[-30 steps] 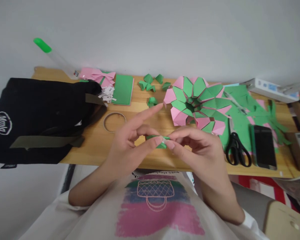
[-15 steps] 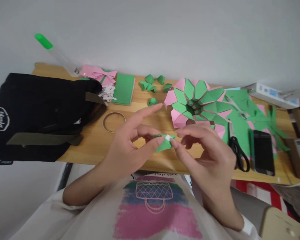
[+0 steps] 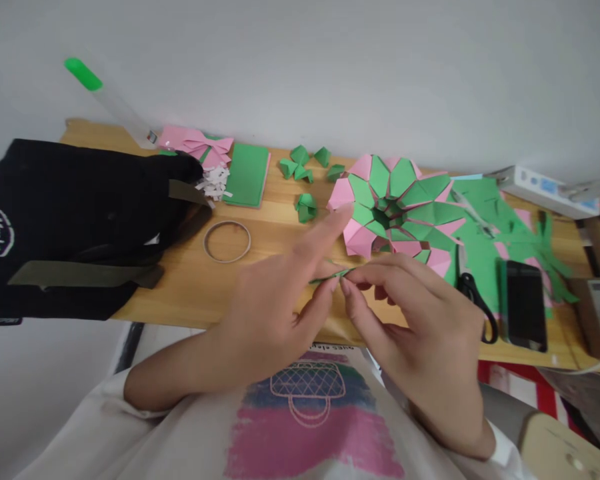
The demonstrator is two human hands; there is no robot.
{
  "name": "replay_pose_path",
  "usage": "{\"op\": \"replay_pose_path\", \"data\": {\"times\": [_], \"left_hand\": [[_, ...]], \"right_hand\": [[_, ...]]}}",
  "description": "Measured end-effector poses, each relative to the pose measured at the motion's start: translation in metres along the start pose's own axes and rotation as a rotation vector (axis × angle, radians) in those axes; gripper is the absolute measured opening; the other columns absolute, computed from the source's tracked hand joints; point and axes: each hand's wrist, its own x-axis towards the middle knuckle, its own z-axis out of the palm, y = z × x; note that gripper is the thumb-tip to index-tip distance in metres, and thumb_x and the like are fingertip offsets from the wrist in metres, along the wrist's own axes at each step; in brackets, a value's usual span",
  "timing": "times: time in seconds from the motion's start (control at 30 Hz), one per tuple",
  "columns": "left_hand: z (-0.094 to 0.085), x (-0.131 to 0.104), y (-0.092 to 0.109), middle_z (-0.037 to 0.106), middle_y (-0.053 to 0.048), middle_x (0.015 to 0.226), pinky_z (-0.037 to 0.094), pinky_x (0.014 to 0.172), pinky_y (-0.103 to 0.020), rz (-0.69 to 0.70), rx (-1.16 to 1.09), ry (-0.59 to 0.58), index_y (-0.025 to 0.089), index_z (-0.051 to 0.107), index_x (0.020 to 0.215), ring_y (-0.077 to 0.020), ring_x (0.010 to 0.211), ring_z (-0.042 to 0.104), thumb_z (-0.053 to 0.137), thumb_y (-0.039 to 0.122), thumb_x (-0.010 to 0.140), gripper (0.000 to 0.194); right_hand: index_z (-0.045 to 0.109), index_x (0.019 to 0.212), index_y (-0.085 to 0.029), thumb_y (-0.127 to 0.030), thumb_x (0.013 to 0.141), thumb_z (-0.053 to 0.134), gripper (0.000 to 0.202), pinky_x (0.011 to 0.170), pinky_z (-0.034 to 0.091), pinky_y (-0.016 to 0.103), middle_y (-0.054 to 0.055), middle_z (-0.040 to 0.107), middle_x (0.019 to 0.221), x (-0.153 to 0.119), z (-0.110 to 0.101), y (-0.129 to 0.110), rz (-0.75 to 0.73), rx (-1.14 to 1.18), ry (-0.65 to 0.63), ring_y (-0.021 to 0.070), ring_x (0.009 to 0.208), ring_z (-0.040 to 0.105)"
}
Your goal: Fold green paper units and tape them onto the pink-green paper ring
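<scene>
My left hand [image 3: 275, 313] pinches a small folded green paper piece [image 3: 336, 274] between thumb and fingers, its index finger stretched out and blurred. From the other side, my right hand [image 3: 415, 320] pinches the same piece with thumb and forefinger. Only a thin green edge of it shows; the fingers cover most. Just beyond my hands sits a ring-shaped pink and green paper model [image 3: 420, 193]. Several small folded green pieces [image 3: 300, 155] lie behind my left hand, with one more [image 3: 306, 207] nearer to it.
On the left lie a black bag [image 3: 80, 227] and a roll of tape [image 3: 205, 243]. A green paper stack [image 3: 247, 175], white paper scraps [image 3: 214, 181] and a clear tube with green cap [image 3: 83, 73] stand behind. Black scissors [image 3: 480, 307], a phone [image 3: 526, 303] and a power strip [image 3: 550, 190] are right.
The green piece has turned from showing its face with a white patch to nearly edge-on. My left hand has rolled over it, its index finger moving right and up.
</scene>
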Motion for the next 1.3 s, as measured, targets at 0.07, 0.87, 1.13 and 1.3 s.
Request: {"op": "replay_pose_path", "data": {"times": [0.07, 0.87, 1.13, 1.3], "left_hand": [[0.001, -0.001, 0.003, 0.074, 0.003, 0.094, 0.058, 0.082, -0.033, 0.009, 0.039, -0.011, 0.038, 0.040, 0.145, -0.0195, 0.084, 0.072, 0.056, 0.014, 0.089, 0.063], [-0.003, -0.009, -0.007, 0.062, 0.005, 0.136, 0.060, 0.084, -0.028, 0.034, -0.075, 0.138, 0.039, 0.037, 0.148, -0.0154, 0.085, 0.073, 0.062, 0.013, 0.087, 0.070], [-0.014, -0.015, -0.016, 0.062, -0.001, 0.136, 0.059, 0.083, -0.027, 0.110, 0.008, 0.135, 0.033, 0.030, 0.152, -0.0166, 0.088, 0.073, 0.059, 0.012, 0.088, 0.073], [-0.019, -0.010, -0.009, 0.075, 0.003, 0.087, 0.059, 0.078, -0.029, 0.261, 0.203, 0.079, 0.028, 0.013, 0.156, -0.0167, 0.077, 0.073, 0.052, 0.007, 0.089, 0.080]], "right_hand": [[0.061, 0.084, -0.019, -0.017, 0.089, 0.058, 0.006, 0.065, 0.047, 0.029, 0.004, 0.069, 0.079, 0.000, -0.001, -0.001, -0.003, -0.013, -0.012, 0.0168, 0.073, 0.062], [0.055, 0.068, -0.020, -0.005, 0.076, 0.057, 0.017, 0.054, 0.038, 0.026, -0.003, 0.053, 0.066, 0.006, -0.006, 0.003, 0.165, 0.432, -0.127, 0.0101, 0.058, 0.046], [0.063, 0.077, -0.020, -0.013, 0.086, 0.057, 0.013, 0.053, 0.040, 0.028, -0.002, 0.056, 0.067, 0.014, 0.000, -0.007, 0.102, 0.425, -0.213, 0.0116, 0.059, 0.049], [0.061, 0.072, -0.018, -0.015, 0.088, 0.057, 0.017, 0.054, 0.039, 0.027, -0.002, 0.056, 0.065, 0.016, 0.003, -0.015, 0.107, 0.376, -0.223, 0.0095, 0.058, 0.048]]}}
